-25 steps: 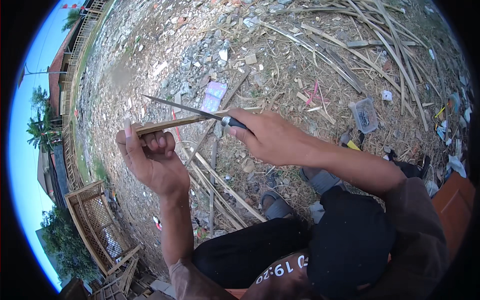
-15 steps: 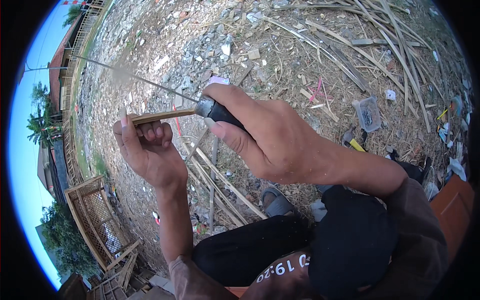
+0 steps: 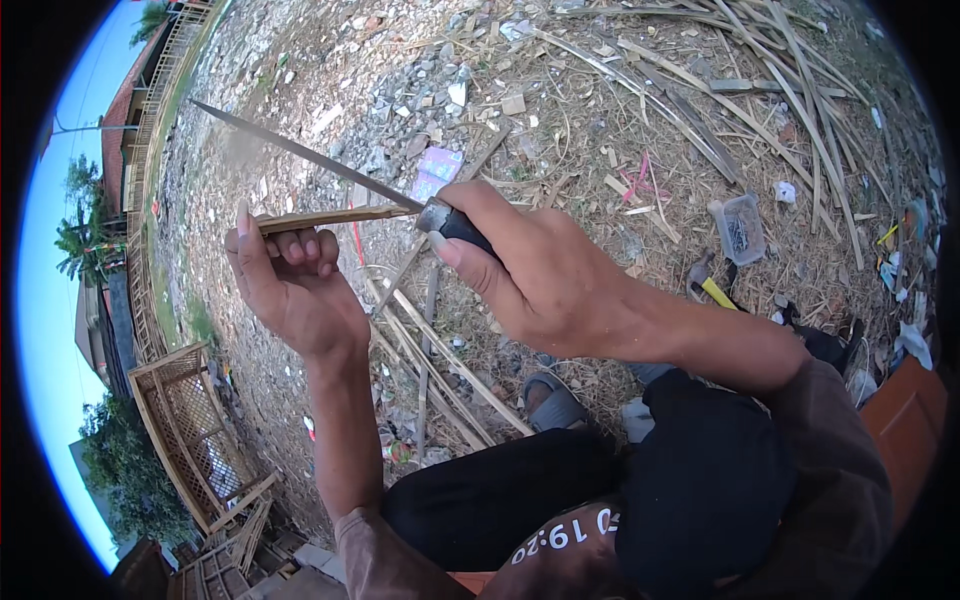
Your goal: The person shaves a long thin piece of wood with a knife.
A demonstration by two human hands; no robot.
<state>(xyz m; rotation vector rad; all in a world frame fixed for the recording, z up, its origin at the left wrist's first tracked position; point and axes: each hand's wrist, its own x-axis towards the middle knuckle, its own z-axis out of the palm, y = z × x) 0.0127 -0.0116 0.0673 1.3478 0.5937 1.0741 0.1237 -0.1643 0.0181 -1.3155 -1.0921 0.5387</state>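
Observation:
My left hand (image 3: 297, 295) is closed on a thin bamboo stick (image 3: 340, 216), pinched near its left end between thumb and fingers. The stick lies almost level, and its right end reaches the base of the blade. In my right hand (image 3: 565, 280) is the black handle of a long knife (image 3: 315, 158), gripped with the thumb along the near side. The blade slants up and to the left above the stick, its tip well beyond my left hand. Part of the handle is hidden by my right fingers.
Long bamboo strips (image 3: 800, 120) lie at the far right, with others (image 3: 430, 365) below my hands. A clear plastic tub (image 3: 738, 228) of small dark pieces and a yellow-handled hammer (image 3: 716, 292) are on the right. A lattice-panelled wooden frame (image 3: 195, 440) stands at left.
My right hand has shifted slightly right and down with the knife. The blade has turned, showing more of its flat side. The left hand still holds the stick and has moved little.

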